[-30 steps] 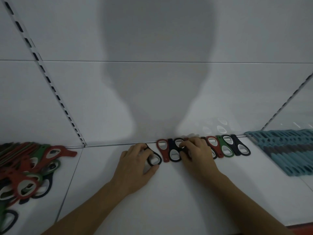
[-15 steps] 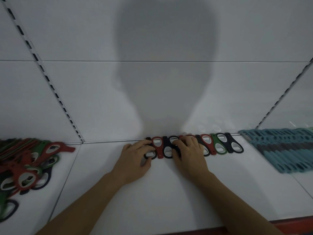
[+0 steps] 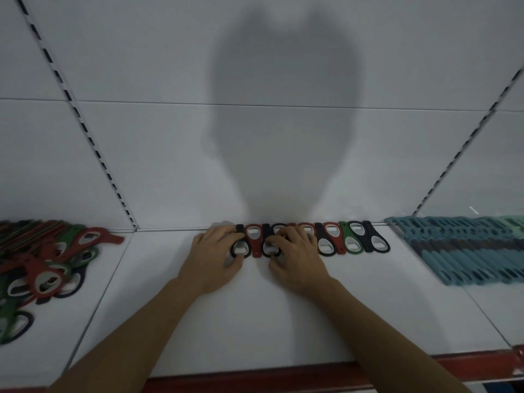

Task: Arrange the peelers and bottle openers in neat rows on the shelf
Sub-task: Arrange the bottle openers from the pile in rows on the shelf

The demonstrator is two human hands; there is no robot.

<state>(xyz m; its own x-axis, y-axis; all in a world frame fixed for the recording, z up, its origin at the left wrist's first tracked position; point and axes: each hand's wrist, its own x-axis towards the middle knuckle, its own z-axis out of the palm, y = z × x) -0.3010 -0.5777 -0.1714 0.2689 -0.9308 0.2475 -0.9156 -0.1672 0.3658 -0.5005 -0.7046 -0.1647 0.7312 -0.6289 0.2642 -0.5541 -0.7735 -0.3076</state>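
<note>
A row of red, black and green bottle openers [image 3: 351,242] lies along the back wall of the white shelf [image 3: 255,321]. My left hand [image 3: 212,256] is at the row's left end, fingers and thumb curled around the last black bottle opener [image 3: 241,249]. It lies flat beside a red opener [image 3: 254,241]. My right hand [image 3: 297,259] sits just to the right, its bent fingers on several openers and its thumb under the ring of another black opener [image 3: 269,249]. The openers under that hand are partly hidden.
A loose heap of red, green and black openers [image 3: 48,268] covers the shelf's left section. Teal peelers [image 3: 465,251] lie packed in rows on the right. Slotted uprights [image 3: 85,131] run up the back wall. The shelf has a red front edge [image 3: 283,377].
My left hand has slid the black opener back and to the right, into line at the row's left end. My right hand has stayed on the row.
</note>
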